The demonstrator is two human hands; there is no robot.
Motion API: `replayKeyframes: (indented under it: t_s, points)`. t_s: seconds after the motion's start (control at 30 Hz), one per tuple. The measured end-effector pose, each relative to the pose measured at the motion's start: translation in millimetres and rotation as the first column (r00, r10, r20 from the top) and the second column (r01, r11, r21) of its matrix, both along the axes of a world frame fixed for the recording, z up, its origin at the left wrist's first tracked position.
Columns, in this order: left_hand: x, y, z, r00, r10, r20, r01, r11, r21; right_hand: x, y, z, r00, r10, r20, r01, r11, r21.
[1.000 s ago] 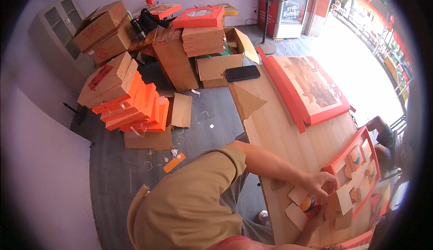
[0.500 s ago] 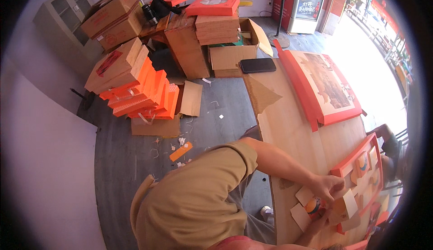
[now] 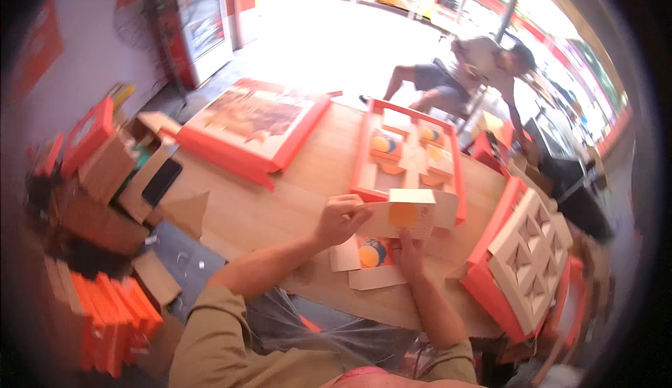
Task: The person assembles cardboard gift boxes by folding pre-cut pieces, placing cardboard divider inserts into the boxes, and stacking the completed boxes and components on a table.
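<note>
A small cream carton point(image 3: 413, 221) with an orange print is held up over the table, its end flaps sticking out to both sides. My left hand point(image 3: 343, 219) is closed at its left flap, fingers pinched together. My right hand point(image 3: 411, 251) holds the carton from below, with fingers up against its printed front. Beneath my hands, a second printed carton point(image 3: 372, 251) lies on the table with its flaps spread. Just beyond is a shallow red gift box point(image 3: 358, 171), with several small printed cartons standing in some of its compartments.
A large red lid point(image 3: 255, 125) with a picture lies at the table's far left. To the right leans a red box with a cream compartment insert point(image 3: 528, 255). Orange boxes point(image 3: 115, 318) are piled at the lower left. Beyond the table a person point(image 3: 483, 69) sits reaching down.
The view has swung to the right, bringing the gift box, the compartment insert and the seated person into fuller sight. Both hands still hold the small carton, now seen from its printed side.
</note>
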State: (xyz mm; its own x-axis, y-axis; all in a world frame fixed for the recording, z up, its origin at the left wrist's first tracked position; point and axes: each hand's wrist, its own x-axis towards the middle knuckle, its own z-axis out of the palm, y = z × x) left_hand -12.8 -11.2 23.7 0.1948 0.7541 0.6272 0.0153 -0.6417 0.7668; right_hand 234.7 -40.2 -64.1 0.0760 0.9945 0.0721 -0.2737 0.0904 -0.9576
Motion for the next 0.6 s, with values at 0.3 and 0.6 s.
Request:
replayKeyframes:
  t_s: [0.3, 0.6]
  points:
    - [10, -6, 25, 0.92, -0.371, -0.128, 0.388, 0.91, 0.145, -26, -15, 69, 0.989, 0.064, 0.133, -0.079, 0.99, 0.114]
    - [5, -9, -2, 0.944, -0.193, -0.267, 0.237, 0.96, 0.147, -20, -13, 72, 0.982, 0.065, 0.18, -0.092, 0.986, 0.142]
